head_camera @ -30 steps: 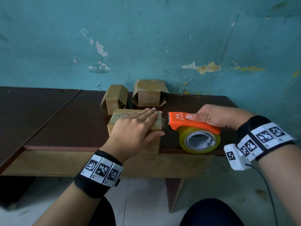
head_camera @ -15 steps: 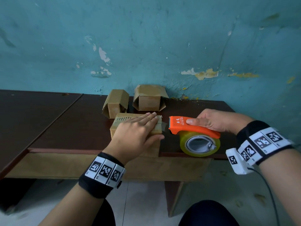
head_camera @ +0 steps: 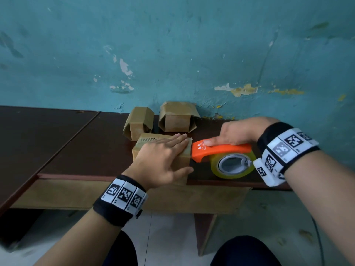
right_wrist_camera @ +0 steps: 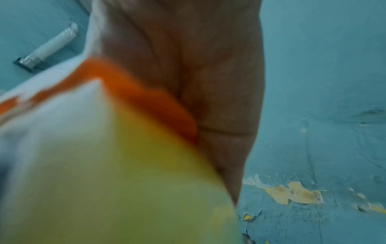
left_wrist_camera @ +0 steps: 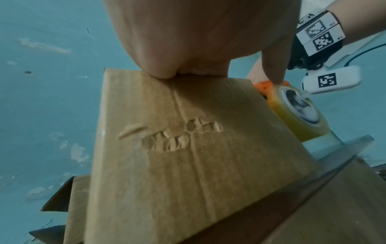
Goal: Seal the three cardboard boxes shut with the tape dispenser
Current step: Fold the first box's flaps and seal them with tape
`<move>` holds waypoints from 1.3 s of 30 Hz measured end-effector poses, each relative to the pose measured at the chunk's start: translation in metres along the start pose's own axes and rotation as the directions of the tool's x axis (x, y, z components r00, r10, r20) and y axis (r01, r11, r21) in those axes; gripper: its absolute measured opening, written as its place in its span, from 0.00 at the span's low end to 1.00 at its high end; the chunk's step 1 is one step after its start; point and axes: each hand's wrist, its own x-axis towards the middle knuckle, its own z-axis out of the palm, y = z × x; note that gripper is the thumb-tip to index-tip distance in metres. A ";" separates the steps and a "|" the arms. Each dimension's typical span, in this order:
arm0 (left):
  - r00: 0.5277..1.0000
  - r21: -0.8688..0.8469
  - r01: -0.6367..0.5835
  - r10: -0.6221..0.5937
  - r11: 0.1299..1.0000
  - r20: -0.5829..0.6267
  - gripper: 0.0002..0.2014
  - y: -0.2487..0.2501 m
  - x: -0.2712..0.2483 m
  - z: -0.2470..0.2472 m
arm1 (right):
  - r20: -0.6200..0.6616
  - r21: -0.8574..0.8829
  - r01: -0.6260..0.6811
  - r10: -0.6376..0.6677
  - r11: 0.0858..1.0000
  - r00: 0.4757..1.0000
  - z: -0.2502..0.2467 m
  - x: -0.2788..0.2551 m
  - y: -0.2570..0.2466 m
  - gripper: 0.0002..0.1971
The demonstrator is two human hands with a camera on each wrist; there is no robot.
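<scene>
A closed cardboard box [head_camera: 143, 144] [left_wrist_camera: 188, 148] sits at the front edge of the dark table [head_camera: 76, 146]. My left hand [head_camera: 165, 156] lies flat on its top with straight fingers and the thumb down its front face. My right hand [head_camera: 238, 132] grips the orange tape dispenser [head_camera: 221, 150] [left_wrist_camera: 265, 85] [right_wrist_camera: 150, 102] with its yellowish tape roll [head_camera: 233, 166] [left_wrist_camera: 296, 113], the nose touching the box's right top edge. Two more boxes [head_camera: 139, 122] [head_camera: 177, 117] with flaps open stand behind, against the wall.
A teal wall with peeling paint [head_camera: 192, 54] rises directly behind the table. The table's front edge [head_camera: 96, 177] runs just below my left hand. My knees [head_camera: 242, 252] and a pale floor lie underneath.
The dispenser's nose has moved left from a small gap to touch the box's right edge. My left hand stays flat on the box.
</scene>
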 end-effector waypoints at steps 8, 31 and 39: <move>0.999 0.038 0.047 -0.047 0.998 -0.001 0.52 0.006 0.002 0.003 | -0.156 -0.125 -0.110 0.090 0.986 0.984 -0.014 0.004 -0.027 0.37; 0.999 -0.022 0.021 -0.022 1.000 -0.049 0.46 0.001 0.004 0.007 | -0.524 0.213 -0.159 0.250 0.964 0.814 0.039 -0.003 0.003 0.36; 0.998 -0.023 0.059 -0.060 0.998 -0.024 0.45 0.002 0.006 0.007 | -0.652 0.140 -0.341 0.346 0.930 0.675 0.098 0.007 -0.009 0.33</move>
